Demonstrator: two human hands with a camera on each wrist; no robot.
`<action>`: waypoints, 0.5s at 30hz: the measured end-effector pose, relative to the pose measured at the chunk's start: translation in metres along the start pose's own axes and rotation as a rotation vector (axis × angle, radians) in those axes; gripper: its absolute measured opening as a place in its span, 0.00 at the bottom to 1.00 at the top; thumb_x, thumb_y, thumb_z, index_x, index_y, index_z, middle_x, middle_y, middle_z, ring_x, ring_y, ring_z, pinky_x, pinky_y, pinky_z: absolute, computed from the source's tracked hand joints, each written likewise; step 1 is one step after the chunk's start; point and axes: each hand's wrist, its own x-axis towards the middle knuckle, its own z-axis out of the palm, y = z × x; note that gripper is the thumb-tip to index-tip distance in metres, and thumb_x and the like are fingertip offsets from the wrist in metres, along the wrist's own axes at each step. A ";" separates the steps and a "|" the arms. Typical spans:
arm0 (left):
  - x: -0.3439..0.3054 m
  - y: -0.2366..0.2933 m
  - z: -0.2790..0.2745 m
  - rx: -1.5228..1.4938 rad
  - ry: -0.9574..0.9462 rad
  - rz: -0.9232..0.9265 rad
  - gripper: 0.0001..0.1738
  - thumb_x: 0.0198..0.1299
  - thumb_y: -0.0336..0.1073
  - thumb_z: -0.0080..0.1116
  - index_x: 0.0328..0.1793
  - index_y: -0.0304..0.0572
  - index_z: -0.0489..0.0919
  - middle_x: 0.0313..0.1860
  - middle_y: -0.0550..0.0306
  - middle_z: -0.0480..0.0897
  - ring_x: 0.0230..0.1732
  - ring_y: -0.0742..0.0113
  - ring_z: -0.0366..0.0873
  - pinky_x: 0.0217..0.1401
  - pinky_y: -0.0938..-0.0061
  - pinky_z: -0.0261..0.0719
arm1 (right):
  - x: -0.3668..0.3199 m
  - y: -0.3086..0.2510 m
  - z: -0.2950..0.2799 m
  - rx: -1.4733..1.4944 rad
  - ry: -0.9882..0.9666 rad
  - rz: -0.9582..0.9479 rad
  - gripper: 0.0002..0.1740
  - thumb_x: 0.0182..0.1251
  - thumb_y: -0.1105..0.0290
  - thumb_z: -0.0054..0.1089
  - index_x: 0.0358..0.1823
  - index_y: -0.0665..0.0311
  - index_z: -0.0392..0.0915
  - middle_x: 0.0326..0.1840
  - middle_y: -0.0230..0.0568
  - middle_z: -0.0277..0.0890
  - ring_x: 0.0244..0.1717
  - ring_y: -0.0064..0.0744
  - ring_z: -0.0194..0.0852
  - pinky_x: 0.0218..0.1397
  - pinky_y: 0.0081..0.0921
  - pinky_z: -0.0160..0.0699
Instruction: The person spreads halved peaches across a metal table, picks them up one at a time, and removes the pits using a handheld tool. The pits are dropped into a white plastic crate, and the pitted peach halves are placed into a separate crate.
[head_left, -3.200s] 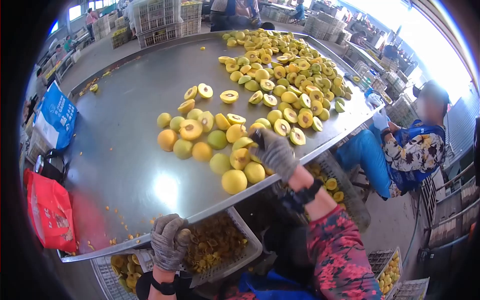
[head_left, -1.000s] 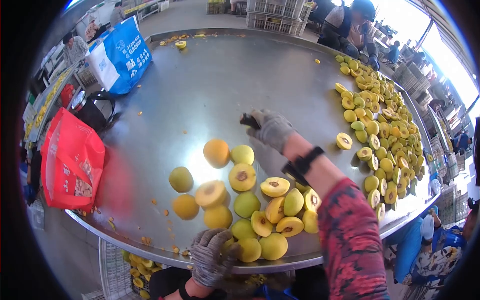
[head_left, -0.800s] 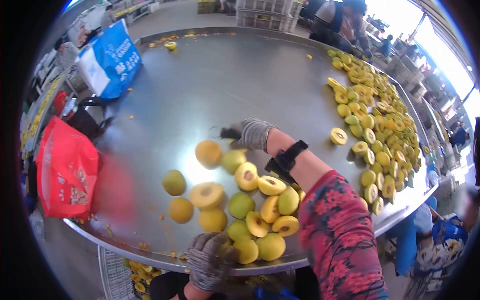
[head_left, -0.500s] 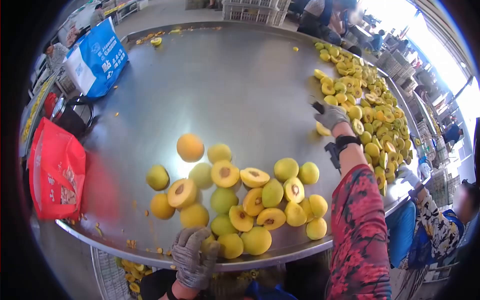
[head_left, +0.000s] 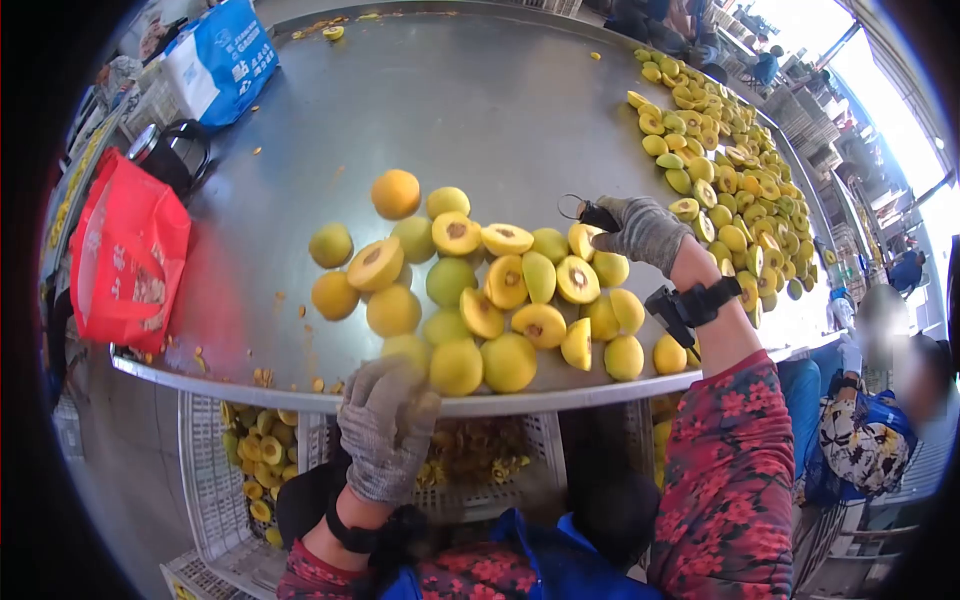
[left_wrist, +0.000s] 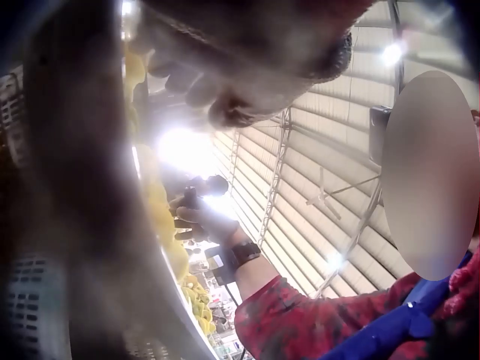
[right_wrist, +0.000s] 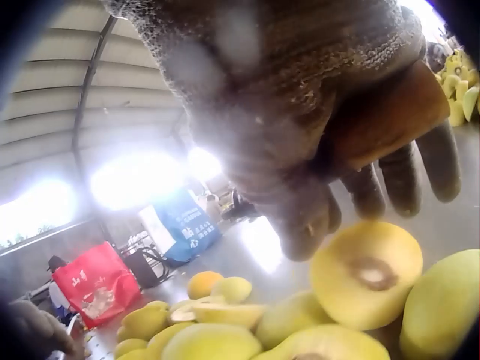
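A cluster of whole and halved yellow-green fruit (head_left: 453,282) lies on the metal table near its front edge. My gloved right hand (head_left: 645,232) is at the cluster's back right, gripping a dark tool (head_left: 598,216) with a ring at its end. In the right wrist view a brown handle (right_wrist: 397,120) lies across the palm, with fingers stretched past it above a halved fruit (right_wrist: 367,274). My gloved left hand (head_left: 385,425) is at the front edge beside the nearest fruit, fingers loosely bent; in the left wrist view no object shows in the left hand (left_wrist: 247,67).
A large fruit pile (head_left: 735,180) covers the table's right side. A red bag (head_left: 130,255), a dark mug (head_left: 165,158) and a blue-white bag (head_left: 225,62) stand at the left. Crates (head_left: 215,490) are below the front edge. Another person (head_left: 865,425) sits at the right.
My right hand has come from beside the large pile toward the front cluster, where more fruit pieces now lie at the right. My left hand stays by the front edge. The head view has shifted.
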 end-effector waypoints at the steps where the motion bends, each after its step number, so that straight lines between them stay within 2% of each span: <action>1: -0.003 0.002 -0.002 -0.003 0.020 0.012 0.17 0.56 0.39 0.61 0.48 0.39 0.76 0.46 0.43 0.77 0.48 0.43 0.74 0.52 0.56 0.72 | -0.018 -0.017 -0.001 -0.034 0.002 0.057 0.21 0.55 0.61 0.64 0.50 0.56 0.76 0.36 0.43 0.80 0.37 0.41 0.79 0.43 0.33 0.76; 4: -0.005 0.006 -0.004 -0.037 0.067 0.026 0.17 0.53 0.37 0.63 0.47 0.38 0.76 0.44 0.44 0.78 0.47 0.44 0.75 0.51 0.58 0.74 | -0.067 -0.040 0.018 0.074 0.053 -0.033 0.21 0.54 0.62 0.64 0.50 0.57 0.76 0.37 0.46 0.80 0.39 0.44 0.79 0.44 0.35 0.75; 5: -0.002 0.006 -0.005 -0.048 0.062 0.020 0.17 0.53 0.36 0.63 0.47 0.38 0.76 0.44 0.44 0.79 0.46 0.44 0.75 0.50 0.59 0.74 | -0.081 -0.040 0.032 0.125 0.069 -0.135 0.23 0.53 0.61 0.64 0.52 0.57 0.75 0.40 0.48 0.80 0.41 0.48 0.79 0.46 0.36 0.75; 6: -0.004 0.006 -0.004 -0.058 0.059 0.017 0.16 0.53 0.36 0.63 0.47 0.38 0.76 0.44 0.43 0.79 0.46 0.44 0.75 0.50 0.60 0.74 | -0.100 -0.066 0.031 0.009 -0.004 -0.008 0.22 0.53 0.61 0.64 0.51 0.58 0.75 0.39 0.49 0.80 0.42 0.48 0.79 0.46 0.38 0.75; 7: -0.009 0.004 -0.001 -0.183 0.059 -0.055 0.16 0.59 0.39 0.59 0.47 0.33 0.76 0.47 0.45 0.76 0.49 0.55 0.75 0.55 0.66 0.73 | -0.106 -0.064 0.046 -0.058 -0.016 -0.020 0.22 0.53 0.62 0.64 0.49 0.59 0.74 0.39 0.50 0.79 0.42 0.48 0.79 0.46 0.38 0.75; 11: -0.013 0.006 0.005 -0.289 -0.014 -0.075 0.15 0.59 0.35 0.61 0.47 0.32 0.76 0.47 0.47 0.76 0.49 0.59 0.75 0.54 0.69 0.74 | -0.113 -0.060 0.082 -0.166 -0.066 0.048 0.20 0.54 0.62 0.64 0.46 0.62 0.73 0.38 0.51 0.79 0.43 0.48 0.79 0.45 0.39 0.75; 13: -0.014 0.010 0.006 -0.342 -0.058 -0.133 0.14 0.58 0.33 0.61 0.47 0.33 0.76 0.47 0.48 0.76 0.48 0.62 0.75 0.52 0.70 0.75 | -0.108 -0.045 0.096 -0.076 -0.039 0.072 0.22 0.53 0.62 0.65 0.47 0.63 0.72 0.38 0.50 0.79 0.42 0.49 0.78 0.46 0.39 0.75; 14: -0.014 0.010 0.007 -0.311 -0.047 -0.086 0.13 0.59 0.33 0.61 0.47 0.33 0.76 0.46 0.50 0.76 0.47 0.63 0.75 0.51 0.71 0.75 | -0.105 -0.038 0.102 -0.031 -0.025 0.081 0.23 0.53 0.61 0.65 0.48 0.63 0.72 0.38 0.50 0.78 0.42 0.49 0.78 0.46 0.39 0.75; 15: -0.013 0.008 0.007 -0.280 -0.033 -0.040 0.13 0.59 0.32 0.60 0.47 0.33 0.76 0.46 0.51 0.76 0.46 0.65 0.75 0.50 0.72 0.76 | -0.107 -0.038 0.104 0.076 0.045 0.086 0.25 0.50 0.65 0.69 0.49 0.64 0.72 0.36 0.45 0.78 0.40 0.43 0.79 0.42 0.35 0.77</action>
